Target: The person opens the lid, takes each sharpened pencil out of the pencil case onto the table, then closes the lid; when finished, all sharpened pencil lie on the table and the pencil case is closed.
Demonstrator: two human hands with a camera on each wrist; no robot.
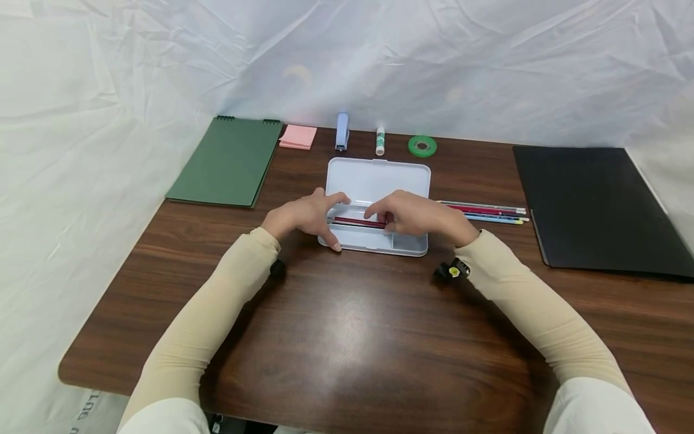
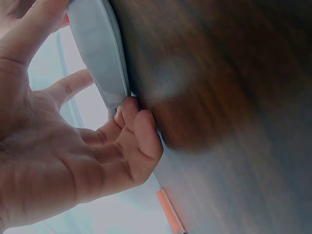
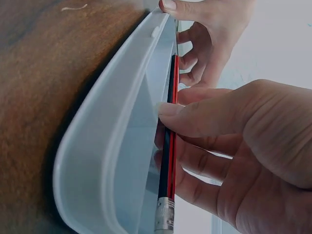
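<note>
**A:** Right hand [image 1: 414, 214] first: it's over the open pencil case [image 1: 379, 181], fingers curled, pinching a red-and-black pencil [image 1: 358, 222] between thumb and fingertips. The right wrist view shows it well, with the pencil [image 3: 168, 151] running lengthwise just inside the case's near wall [image 3: 97, 146] and its metal end towards the camera.

**B:** And the left hand [image 1: 306, 216]?

**A:** Spread over the left end of the case. The fingers are loosely bent, the thumb down by the near corner and the forefinger reaching across the top. In the left wrist view the curled fingertips [image 2: 141, 126] touch the case's rounded corner [image 2: 100, 63], so it's gripping the edge there.

**B:** So the pencil is in the case?

**A:** It lies in the long compartment of the tray, at the left and middle, with both hands at it. The lid lies flat on the table behind the tray.

**B:** What's around them?

**A:** A dark wooden table [image 1: 347, 337]. Just right of the case, a few more pencils [image 1: 485, 211] lie side by side. Farther right there's a black folder [image 1: 602, 208]. On the left is a green spiral notebook [image 1: 228, 160], with pink sticky notes [image 1: 298, 136] at its far corner. Along the back edge stand a blue stapler [image 1: 342, 131], a glue stick [image 1: 380, 141] and a green roll of tape [image 1: 422, 146]. White sheeting [image 1: 108, 78] hangs all round.
</note>
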